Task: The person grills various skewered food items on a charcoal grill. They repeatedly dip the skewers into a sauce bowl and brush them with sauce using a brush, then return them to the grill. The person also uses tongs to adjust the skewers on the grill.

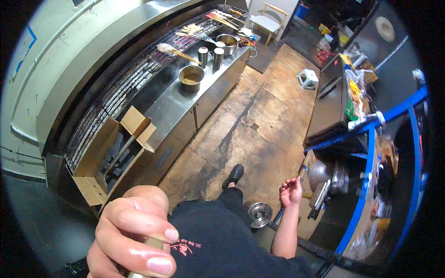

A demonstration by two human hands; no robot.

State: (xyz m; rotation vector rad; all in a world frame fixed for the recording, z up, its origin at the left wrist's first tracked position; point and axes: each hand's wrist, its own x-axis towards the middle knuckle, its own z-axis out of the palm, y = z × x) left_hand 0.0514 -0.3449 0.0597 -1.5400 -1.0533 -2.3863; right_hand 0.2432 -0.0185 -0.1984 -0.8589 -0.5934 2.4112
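Observation:
Close to the camera at lower left, my left hand [134, 232] curls its fingers around a pale, rod-like object [154, 243], mostly hidden by the fingers. Out to the right, my right hand [291, 193] hangs over the floor with the palm up and fingers loosely bent, holding nothing visible. Along the left runs a long charcoal grill [128, 80]. Skewers [222, 19] and pale food pieces [190, 30] lie at its far end. A steel pot [191, 78] with brownish contents stands on the steel ledge, near two metal canisters [218, 57].
A cardboard box [95, 166] of dark charcoal, with a wooden-handled tool [142, 127], sits at the grill's near end. A white stool [307, 79] and a round metal lid or dish [260, 214] are on the floor side. Blue-edged shelving [370, 156] stands at right.

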